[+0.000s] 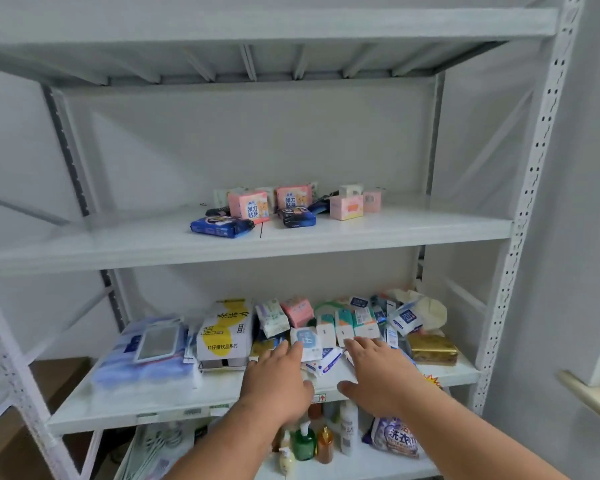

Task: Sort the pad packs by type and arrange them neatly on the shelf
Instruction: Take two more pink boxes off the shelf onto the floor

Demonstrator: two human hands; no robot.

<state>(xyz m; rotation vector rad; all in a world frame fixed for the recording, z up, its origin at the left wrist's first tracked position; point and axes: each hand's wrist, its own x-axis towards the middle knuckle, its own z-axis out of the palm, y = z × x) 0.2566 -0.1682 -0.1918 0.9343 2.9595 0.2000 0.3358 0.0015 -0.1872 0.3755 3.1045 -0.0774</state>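
Observation:
On the upper shelf (118, 244) lie several pad packs: two pink packs (248, 206) (292, 197), dark blue packs (221, 226) (297, 216) and pale pink boxes (347, 206). The lower shelf (146, 403) holds a jumbled pile of small packs, among them a pink pack (298, 310), white-and-teal packs (343, 323) and a white pack with a blue label (305, 341). My left hand (278, 382) reaches in with straight fingers, its tips at the blue-label pack. My right hand (378, 372) is spread flat over the pile's front, holding nothing.
A large blue-white wipes pack (146, 355) and a yellow-white carton (224, 336) lie left of the pile. A gold box (432, 348) sits at its right. Bottles (303, 441) and a purple detergent bag (397, 436) stand on the shelf below. Perforated white uprights (530, 188) frame the rack.

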